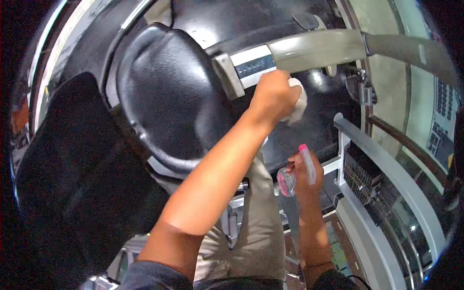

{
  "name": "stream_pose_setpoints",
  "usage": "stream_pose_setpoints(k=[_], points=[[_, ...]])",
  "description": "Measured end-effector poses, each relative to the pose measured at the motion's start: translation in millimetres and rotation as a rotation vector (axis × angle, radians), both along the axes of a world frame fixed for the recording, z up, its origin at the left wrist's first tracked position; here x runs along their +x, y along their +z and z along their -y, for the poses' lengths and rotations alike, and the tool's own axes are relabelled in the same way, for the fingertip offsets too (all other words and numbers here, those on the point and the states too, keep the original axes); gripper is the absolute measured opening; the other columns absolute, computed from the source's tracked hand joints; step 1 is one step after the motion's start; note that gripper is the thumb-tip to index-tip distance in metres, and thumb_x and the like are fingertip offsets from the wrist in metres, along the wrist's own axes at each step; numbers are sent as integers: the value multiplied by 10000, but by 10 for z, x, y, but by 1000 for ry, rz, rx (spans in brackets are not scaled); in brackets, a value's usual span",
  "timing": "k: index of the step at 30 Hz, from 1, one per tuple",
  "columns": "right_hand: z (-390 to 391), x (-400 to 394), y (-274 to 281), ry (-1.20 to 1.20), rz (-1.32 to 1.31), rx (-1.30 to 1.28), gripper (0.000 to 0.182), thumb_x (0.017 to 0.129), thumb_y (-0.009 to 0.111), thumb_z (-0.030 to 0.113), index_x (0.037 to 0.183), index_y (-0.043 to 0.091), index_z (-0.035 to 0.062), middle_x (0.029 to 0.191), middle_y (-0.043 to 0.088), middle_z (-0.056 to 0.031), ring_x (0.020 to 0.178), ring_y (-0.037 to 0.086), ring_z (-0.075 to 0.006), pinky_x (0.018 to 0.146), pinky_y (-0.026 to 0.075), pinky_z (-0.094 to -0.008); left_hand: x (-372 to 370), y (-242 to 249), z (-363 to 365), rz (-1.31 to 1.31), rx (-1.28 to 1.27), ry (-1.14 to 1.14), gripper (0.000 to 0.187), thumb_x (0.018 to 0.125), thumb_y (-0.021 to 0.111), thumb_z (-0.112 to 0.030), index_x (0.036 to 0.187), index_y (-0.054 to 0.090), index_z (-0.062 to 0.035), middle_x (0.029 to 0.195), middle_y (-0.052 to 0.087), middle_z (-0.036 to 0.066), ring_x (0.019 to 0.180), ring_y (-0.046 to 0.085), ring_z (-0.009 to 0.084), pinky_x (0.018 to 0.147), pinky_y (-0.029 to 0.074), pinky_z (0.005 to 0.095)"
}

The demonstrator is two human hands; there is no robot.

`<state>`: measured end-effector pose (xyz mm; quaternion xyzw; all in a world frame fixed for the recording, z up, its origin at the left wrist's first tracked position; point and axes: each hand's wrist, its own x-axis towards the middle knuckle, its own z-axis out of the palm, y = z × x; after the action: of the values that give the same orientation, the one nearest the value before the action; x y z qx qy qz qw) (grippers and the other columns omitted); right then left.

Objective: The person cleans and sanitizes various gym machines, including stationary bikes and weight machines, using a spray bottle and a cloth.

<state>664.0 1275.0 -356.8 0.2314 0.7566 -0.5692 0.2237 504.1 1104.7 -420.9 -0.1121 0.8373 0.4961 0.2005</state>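
My left hand (274,96) is closed around a crumpled white cloth (298,104), which sticks out past the knuckles. It overlaps the edge of a grey metal arm (319,50) with a white-and-dark label plate (253,66) in this view. Lower and to the right, my right hand (309,171) grips a spray bottle (286,182) by the neck. The bottle is clear with pink on its body, and its whitish spray head ends in a pink nozzle. Left of my left hand lies a black padded seat (169,92) with a glossy surface.
Another dark pad (82,169) fills the left side. A grey metal frame (391,183) with a weight stack (360,181) stands on the right. My legs (258,227) in beige trousers are below, close to the frame parts. A control panel with many buttons (442,104) shows at far right.
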Motion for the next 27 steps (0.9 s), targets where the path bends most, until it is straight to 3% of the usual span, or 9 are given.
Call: stream_pose_setpoints(k=[8, 9, 10, 12, 14, 18, 21, 24, 27], points=[[399, -321, 1110, 165, -172, -48, 273, 1059, 614, 284, 957, 635, 31, 806, 634, -39, 691, 619, -126, 628, 495, -281, 1024, 1127, 778, 36, 843, 734, 319, 986, 561, -251, 1113, 712, -1, 1059, 726, 65, 997, 637, 137, 910, 497, 308], [440, -321, 1253, 201, -168, -52, 274, 1059, 617, 288, 962, 636, 33, 803, 631, -36, 691, 615, -123, 622, 486, -278, 1194, 1360, 868, 105, 782, 827, 329, 994, 546, -255, 1131, 724, -16, 1070, 740, 71, 997, 662, 157, 913, 503, 315], [531, -325, 1364, 186, -220, -91, 286, 1048, 631, 307, 963, 638, 34, 797, 620, -28, 685, 601, -116, 621, 467, -271, 1426, 1222, 942, 125, 892, 851, 355, 1017, 519, -260, 1150, 722, -2, 1104, 749, 82, 1026, 690, 186, 923, 520, 329], [657, -306, 1710, 169, -170, -94, 317, 1035, 643, 339, 968, 642, 29, 800, 621, -26, 695, 596, -111, 643, 471, -271, 1655, 1599, 1058, 341, 1183, 1135, 386, 1045, 502, -278, 1201, 697, 16, 1152, 747, 105, 1056, 708, 222, 938, 541, 356], [828, -291, 2117, 248, -157, -69, 341, 1027, 645, 361, 973, 644, 24, 802, 625, -29, 717, 600, -107, 660, 471, -271, 1903, 2006, 1183, 354, 1093, 1263, 428, 1083, 476, -327, 1299, 636, 7, 1214, 724, 124, 1083, 712, 246, 987, 551, 389], [1005, -106, 2686, 400, -206, -125, 346, 1023, 648, 359, 954, 664, 21, 835, 639, -42, 726, 597, -117, 674, 476, -273, 2564, 2608, 1438, 380, 1193, 1142, 468, 1113, 380, -328, 1438, 538, -31, 1403, 641, 140, 1283, 630, 294, 1117, 483, 449], [1193, 67, 3069, 435, -242, -55, 324, 1023, 649, 336, 928, 663, 27, 815, 628, -52, 708, 591, -135, 656, 473, -289, 2941, 3109, 1614, 389, 1202, 1124, 507, 1119, 367, -354, 1493, 493, -35, 1461, 606, 135, 1345, 586, 299, 1153, 447, 463], [1053, -28, 3200, 580, -359, -31, 291, 1007, 669, 294, 895, 660, 25, 789, 609, -69, 695, 594, -165, 646, 474, -317, 3031, 3339, 1588, 328, 1075, 1081, 523, 1118, 379, -372, 1482, 498, -16, 1446, 614, 148, 1321, 606, 290, 1140, 461, 446], [1155, 93, 3669, 537, -308, 21, 287, 977, 695, 262, 874, 647, -2, 764, 580, -96, 688, 577, -209, 652, 471, -337, 3122, 3647, 1624, 236, 1084, 1058, 524, 1119, 387, -379, 1468, 508, -9, 1415, 633, 147, 1305, 615, 292, 1138, 464, 442]])
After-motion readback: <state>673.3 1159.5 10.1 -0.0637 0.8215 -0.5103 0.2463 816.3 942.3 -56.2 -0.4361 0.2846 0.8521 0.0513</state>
